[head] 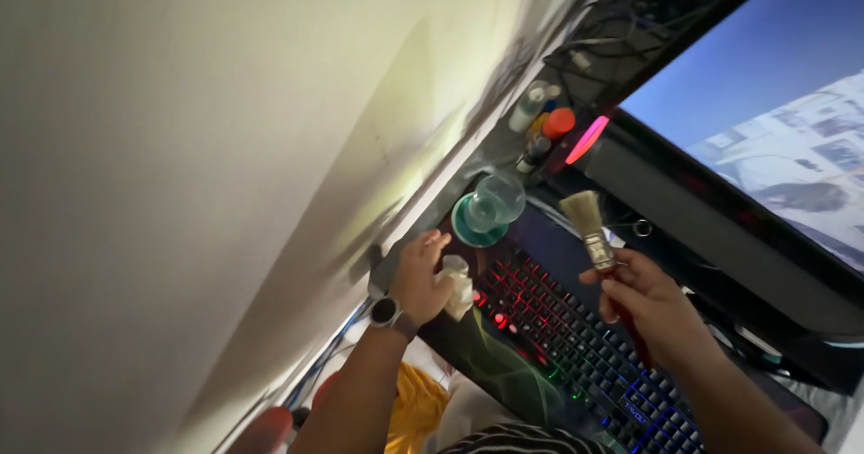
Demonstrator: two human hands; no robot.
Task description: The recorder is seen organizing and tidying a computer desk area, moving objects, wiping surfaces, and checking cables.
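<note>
The right hand (652, 301), right of centre in the frame, is closed around the red handle of a paintbrush (596, 233), bristles pointing up and lifted clear of the backlit keyboard (576, 346) that runs diagonally below it. The left hand (421, 278), just left of centre with a watch (385, 312) on its wrist, is clenched on a crumpled white tissue (457, 285) at the keyboard's upper left corner.

As for progress, I judge the dusting to be underway rather than finished — the brush hangs above the keys, not on them, and the tissue touches or nearly touches the keyboard's corner. How much of the board has been gone over cannot be told from this view.

Just above the left hand stands a clear glass (497, 200) on a green saucer (472, 227) — it looks empty, though that is hard to confirm. Further toward the upper middle, a cluster of small bottles (540, 116), one with an orange cap, sits against the wall; their contents are not visible. A large lit monitor (774, 112) fills the upper right.
</note>
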